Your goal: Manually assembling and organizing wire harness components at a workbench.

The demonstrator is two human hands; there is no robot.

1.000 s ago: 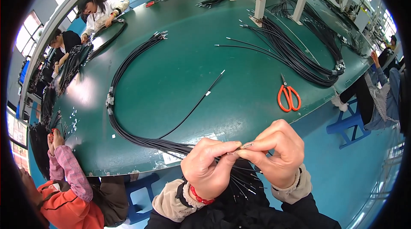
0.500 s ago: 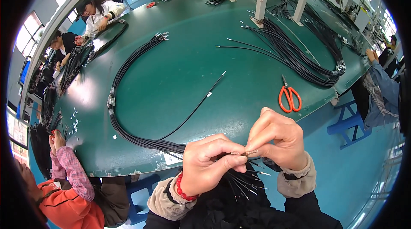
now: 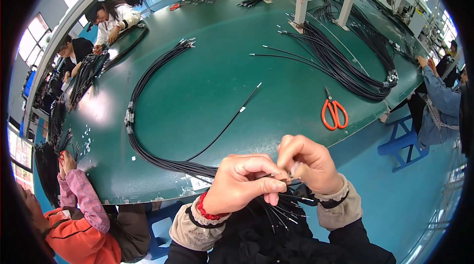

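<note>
Fingers of left hand (image 3: 245,183) and right hand (image 3: 307,162) pinch black cable ends (image 3: 289,201); the pinched tip is hidden.

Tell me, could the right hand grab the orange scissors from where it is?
Probably yes: the orange scissors lie on bare green table just beyond the right hand, nothing between, though its fingers are pinching a black cable end.

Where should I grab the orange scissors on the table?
By the handle loops of the scissors. They point toward the near table edge, with the shut blades aimed away, so reach from the near side, probably with the right hand.
</note>
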